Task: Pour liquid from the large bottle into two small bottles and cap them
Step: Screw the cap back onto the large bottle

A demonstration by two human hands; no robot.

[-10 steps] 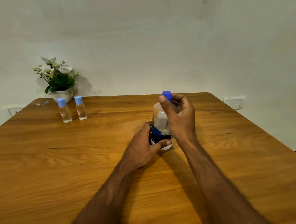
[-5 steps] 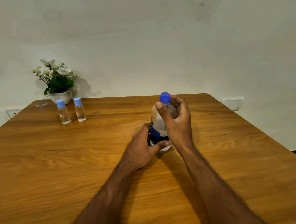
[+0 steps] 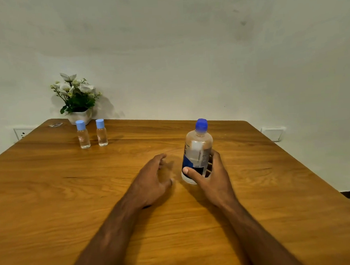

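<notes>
A wooden table (image 3: 51,201) meets a white wall. On it stand two small bottles (image 3: 83,134) (image 3: 101,132), light-blue capped, far left, and one large bottle (image 3: 197,149), clear, blue-labelled, blue-capped, upright at centre. The right hand (image 3: 212,176) grips its base; the left hand (image 3: 152,180) hovers beside, fingers loosely spread.

Right hand (image 3: 212,177) holds the capped large bottle (image 3: 197,151) upright on a wooden tabletop (image 3: 50,191); left hand (image 3: 152,178) relaxed beside it.
</notes>
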